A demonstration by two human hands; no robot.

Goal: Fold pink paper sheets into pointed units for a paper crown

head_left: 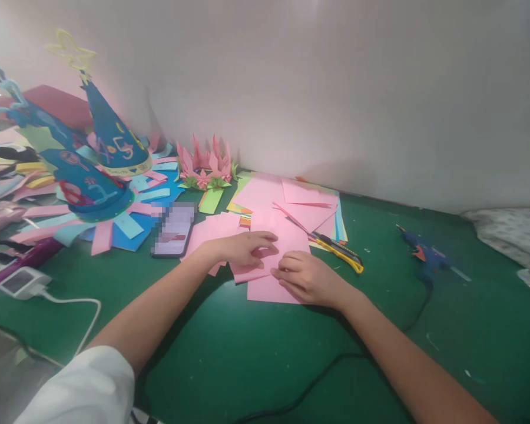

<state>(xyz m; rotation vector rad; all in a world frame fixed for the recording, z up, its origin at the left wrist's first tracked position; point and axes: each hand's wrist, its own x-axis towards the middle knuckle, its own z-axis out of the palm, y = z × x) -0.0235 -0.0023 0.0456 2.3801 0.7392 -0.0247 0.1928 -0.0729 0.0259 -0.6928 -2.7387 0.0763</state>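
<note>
Pink paper sheets [271, 290] lie overlapping on the green table, right under both hands. My left hand [242, 248] rests over the upper sheets, its thumb and fingers apart with nothing gripped between them. Close beside it, my right hand [311, 278] has its fingers drawn together on the pink paper near the right edge; the exact grip is partly hidden. A craft knife [339, 248] with a yellow and black handle lies just beyond my right hand. Behind the hands, more pink sheets [265, 191] top a stack of coloured paper.
A phone [176, 229] lies left of the paper. Further left stand blue cone hats [110, 129] with paper strips around them. A pink paper crown [205, 165] sits near the wall. At right lies a blue glue gun [428, 256], its black cable [309, 386] crossing the table [229, 359].
</note>
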